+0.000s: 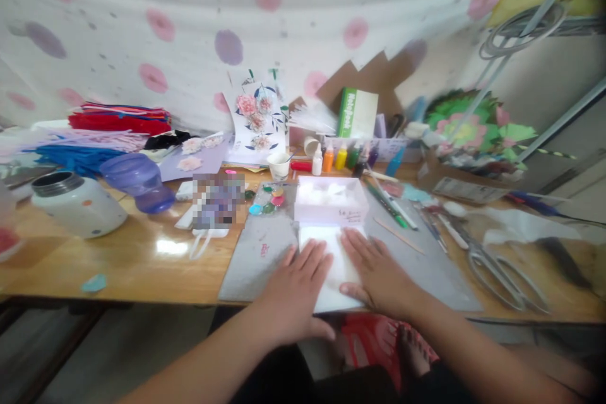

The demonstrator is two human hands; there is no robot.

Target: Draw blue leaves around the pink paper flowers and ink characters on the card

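My left hand (292, 293) lies flat, fingers stretched out, on the left part of a white sheet (334, 268). My right hand (379, 274) lies flat on the sheet's right part, fingers together and pointing away from me. The sheet rests on a grey mat (258, 259) at the table's near edge. Just beyond the sheet stands a shallow white box (331, 199) with white filling.
Large scissors (497, 271) lie right of the mat, pens and sticks (392, 205) beside the box. Small paint bottles (338, 158) and a paper cup (279, 166) stand behind. A white jar (76, 202), a purple bottle (137, 180) and stacked coloured felt (118, 118) are at left.
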